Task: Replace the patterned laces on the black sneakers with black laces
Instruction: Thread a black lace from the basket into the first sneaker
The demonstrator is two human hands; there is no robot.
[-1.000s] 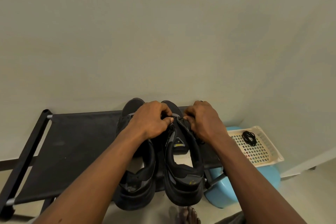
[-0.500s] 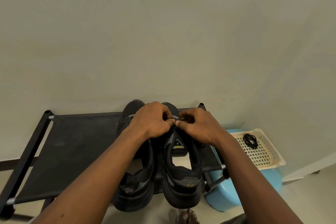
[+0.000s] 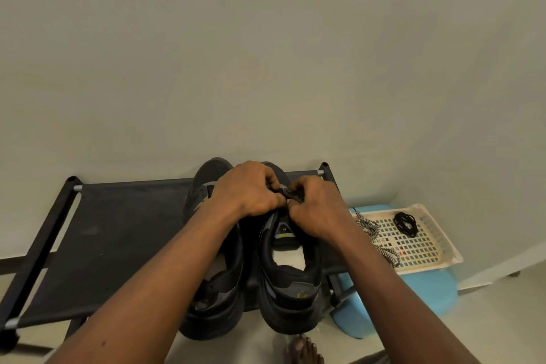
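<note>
Over the right sneaker (image 3: pixel 291 272), both hands' fingers (image 3: pixel 273 183) pinch a black lace (image 3: pixel 288 193), mostly hidden beneath them.

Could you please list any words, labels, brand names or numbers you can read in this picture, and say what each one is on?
No text here can be read.
Tongue label of the right sneaker: a small pale mark and a yellow-green strip, too small and blurred to read.
Left sneaker: no lettering visible.
Basket, patterned lace, black lace, blue stool, rack: no lettering seen.
</note>
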